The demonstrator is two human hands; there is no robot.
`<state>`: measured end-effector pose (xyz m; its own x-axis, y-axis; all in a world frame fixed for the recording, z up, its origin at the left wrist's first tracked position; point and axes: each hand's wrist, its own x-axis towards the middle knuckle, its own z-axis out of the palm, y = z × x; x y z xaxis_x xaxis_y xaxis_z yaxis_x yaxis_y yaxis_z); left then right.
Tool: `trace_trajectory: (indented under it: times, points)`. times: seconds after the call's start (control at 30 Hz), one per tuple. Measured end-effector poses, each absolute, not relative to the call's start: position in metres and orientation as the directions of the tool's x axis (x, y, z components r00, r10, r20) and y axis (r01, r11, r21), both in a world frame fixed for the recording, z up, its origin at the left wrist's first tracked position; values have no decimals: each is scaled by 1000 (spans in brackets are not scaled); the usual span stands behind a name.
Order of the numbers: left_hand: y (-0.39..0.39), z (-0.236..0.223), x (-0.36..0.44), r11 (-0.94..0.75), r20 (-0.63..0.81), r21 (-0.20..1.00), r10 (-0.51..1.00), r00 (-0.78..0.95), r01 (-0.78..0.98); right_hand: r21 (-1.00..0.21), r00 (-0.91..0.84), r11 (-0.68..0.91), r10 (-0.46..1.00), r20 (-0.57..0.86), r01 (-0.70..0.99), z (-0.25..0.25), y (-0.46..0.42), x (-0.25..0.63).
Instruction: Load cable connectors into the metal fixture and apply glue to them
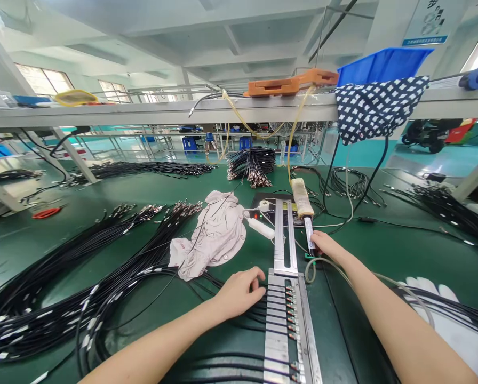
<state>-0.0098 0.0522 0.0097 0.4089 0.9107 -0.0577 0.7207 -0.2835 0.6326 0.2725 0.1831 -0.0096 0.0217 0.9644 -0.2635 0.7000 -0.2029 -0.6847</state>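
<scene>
My left hand [241, 290] hovers beside the left edge of a long metal cable fixture [277, 336], thumb and forefinger apart, with nothing visible between them. Several black cables [226, 368] lie across the fixture, their stripped or metal-tipped ends in a row of slots along its right side. On the far right side of the fixture, my right hand [325, 244] pinches the lower part of a white labelled dispensing syringe [308, 229]. Tan padding wraps the syringe's upper end, and a yellow hose joins it there. A green tip shows just below my fingers.
Bundles of black cables [143, 256] spread over the green table's left side. A crumpled pale cloth [218, 229] lies near the middle, beside a black control box [259, 202]. White gloves [443, 320] lie at right under cables. A shelf [162, 110] crosses above, bearing a blue bin [383, 66].
</scene>
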Motion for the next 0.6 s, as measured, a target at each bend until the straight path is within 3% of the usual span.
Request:
trace_trajectory:
  times: [0.37,0.6]
  points:
    - [-31,0,-52,-60,-134,817,948,289,574,-756,40,-229,965,-260,613,-6,178,276]
    - [-53,-4,-50,-235,-16,800,911,412,552,-769,62,-209,975,-215,604,9,163,280]
